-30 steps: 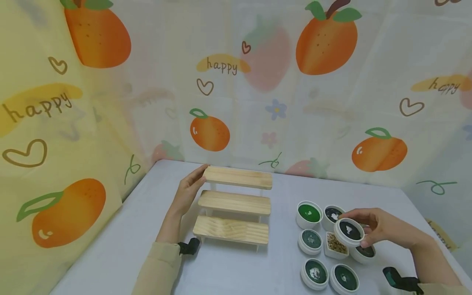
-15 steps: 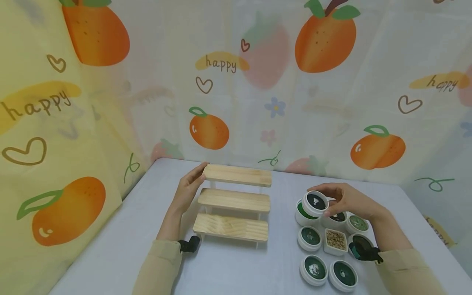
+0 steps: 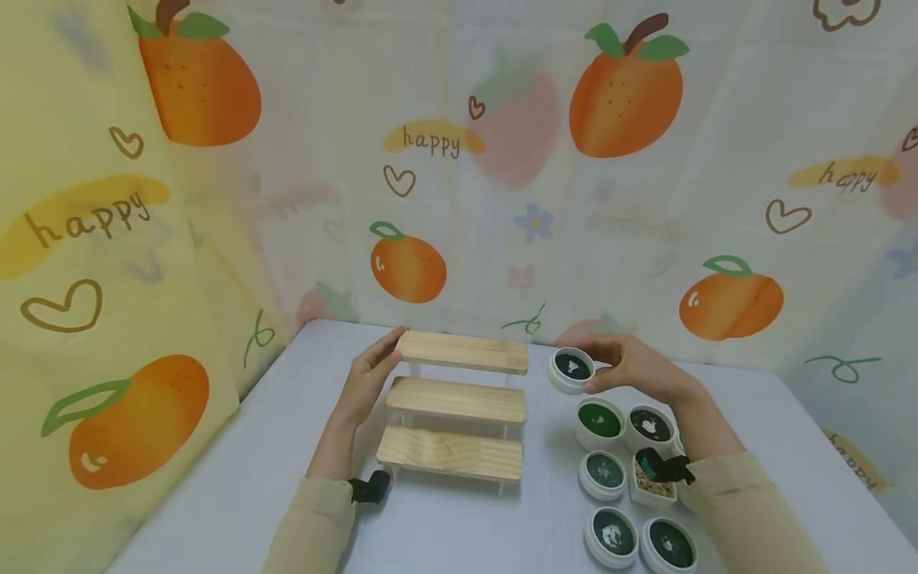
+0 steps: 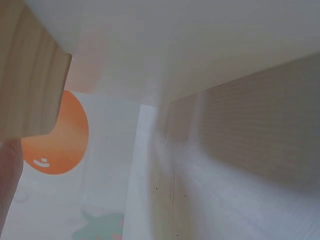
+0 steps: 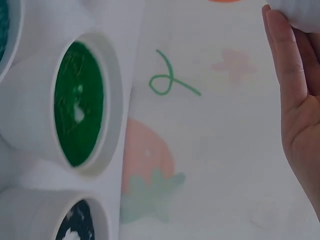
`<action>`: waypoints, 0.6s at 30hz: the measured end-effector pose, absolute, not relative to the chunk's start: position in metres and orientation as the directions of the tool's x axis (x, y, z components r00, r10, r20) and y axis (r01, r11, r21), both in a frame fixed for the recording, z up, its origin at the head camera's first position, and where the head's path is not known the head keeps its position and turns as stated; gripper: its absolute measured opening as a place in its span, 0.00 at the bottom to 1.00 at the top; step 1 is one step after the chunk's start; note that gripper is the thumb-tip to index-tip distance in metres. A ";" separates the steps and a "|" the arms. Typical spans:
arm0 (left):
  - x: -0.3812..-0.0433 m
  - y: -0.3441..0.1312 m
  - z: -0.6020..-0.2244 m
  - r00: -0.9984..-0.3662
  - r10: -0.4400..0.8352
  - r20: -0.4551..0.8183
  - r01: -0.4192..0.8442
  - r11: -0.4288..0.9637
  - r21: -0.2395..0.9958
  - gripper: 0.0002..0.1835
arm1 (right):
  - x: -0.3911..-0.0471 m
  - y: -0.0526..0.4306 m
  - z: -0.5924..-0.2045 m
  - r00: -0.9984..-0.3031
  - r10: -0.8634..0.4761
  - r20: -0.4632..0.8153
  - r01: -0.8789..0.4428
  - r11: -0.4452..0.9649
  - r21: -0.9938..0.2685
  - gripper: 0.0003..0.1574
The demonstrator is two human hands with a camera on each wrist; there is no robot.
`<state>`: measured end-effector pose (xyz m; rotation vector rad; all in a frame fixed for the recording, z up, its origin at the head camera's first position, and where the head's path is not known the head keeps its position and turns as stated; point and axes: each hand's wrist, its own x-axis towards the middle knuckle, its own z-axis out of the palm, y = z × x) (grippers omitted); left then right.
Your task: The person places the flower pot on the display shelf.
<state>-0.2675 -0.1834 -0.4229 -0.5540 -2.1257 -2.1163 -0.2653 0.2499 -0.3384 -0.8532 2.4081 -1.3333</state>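
Observation:
My right hand (image 3: 634, 368) pinches a small round white pot (image 3: 571, 368) by its rim, fingers at the back and thumb in front. Its face is dark with a white mark. It is held beyond the other pots, right of the stand's top tier. My left hand (image 3: 367, 381) holds the left end of a three-tier wooden display stand (image 3: 462, 351), thumb and fingers at the top plank's corners. In the left wrist view, a finger (image 4: 7, 175) meets the plank's end (image 4: 35, 85). The right wrist view catches the right hand (image 5: 297, 85) with only a sliver of the white pot.
Nearest the held pot stands a bright green pot (image 3: 599, 421), with a dark one (image 3: 650, 426) beside it. Several more green-faced pots (image 3: 614, 536) stand in front. A white square dish (image 3: 653, 496) of brownish grains is partly hidden by the right wrist's strap. Printed cloth hangs behind.
My right hand has carried the pot left and away from the body, past the bright green pot and toward the stand. The left hand stays at the top plank's end.

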 end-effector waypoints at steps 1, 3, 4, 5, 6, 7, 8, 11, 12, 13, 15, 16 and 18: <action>-0.268 -0.183 -0.423 -0.929 0.190 0.317 0.318 -0.027 0.948 0.30 | -0.266 0.247 -0.337 -0.792 -0.608 0.054 -0.359 0.394 -0.846 0.37; -0.269 -0.183 -0.424 -0.928 0.188 0.321 0.321 -0.033 0.946 0.30 | -0.268 0.240 -0.335 -0.791 -0.609 0.057 -0.346 0.368 -0.863 0.37; -0.269 -0.183 -0.424 -0.928 0.188 0.323 0.322 -0.035 0.946 0.30 | -0.268 0.237 -0.335 -0.792 -0.607 0.060 -0.338 0.356 -0.871 0.37; -0.269 -0.183 -0.424 -0.926 0.191 0.327 0.327 -0.035 0.945 0.30 | -0.269 0.234 -0.334 -0.796 -0.602 0.063 -0.333 0.349 -0.876 0.37; -0.269 -0.183 -0.424 -0.924 0.192 0.330 0.329 -0.034 0.944 0.30 | -0.269 0.231 -0.333 -0.799 -0.598 0.068 -0.332 0.344 -0.878 0.37; -0.269 -0.183 -0.424 -0.924 0.193 0.331 0.331 -0.033 0.943 0.30 | -0.270 0.228 -0.332 -0.801 -0.594 0.074 -0.333 0.339 -0.880 0.38; -0.269 -0.183 -0.424 -0.924 0.194 0.330 0.329 -0.035 0.944 0.30 | -0.271 0.225 -0.332 -0.802 -0.592 0.082 -0.338 0.336 -0.879 0.38; -0.268 -0.183 -0.424 -0.926 0.199 0.320 0.320 -0.037 0.947 0.31 | -0.274 0.216 -0.331 -0.811 -0.579 0.090 -0.341 0.342 -0.875 0.39; -0.268 -0.183 -0.423 -0.929 0.196 0.315 0.314 -0.038 0.949 0.31 | -0.275 0.213 -0.331 -0.814 -0.573 0.091 -0.342 0.347 -0.873 0.39; -0.268 -0.182 -0.423 -0.930 0.194 0.311 0.310 -0.038 0.950 0.31 | -0.276 0.211 -0.331 -0.819 -0.567 0.092 -0.341 0.350 -0.872 0.38; -0.267 -0.182 -0.423 -0.931 0.194 0.309 0.308 -0.034 0.951 0.30 | -0.278 0.204 -0.331 -0.832 -0.548 0.086 -0.332 0.370 -0.868 0.38; -0.267 -0.182 -0.423 -0.931 0.194 0.308 0.308 -0.034 0.951 0.30 | -0.279 0.201 -0.331 -0.842 -0.533 0.081 -0.323 0.378 -0.868 0.38; -0.267 -0.182 -0.423 -0.931 0.192 0.311 0.311 -0.036 0.950 0.30 | -0.280 0.195 -0.331 -0.851 -0.520 0.076 -0.313 0.386 -0.868 0.38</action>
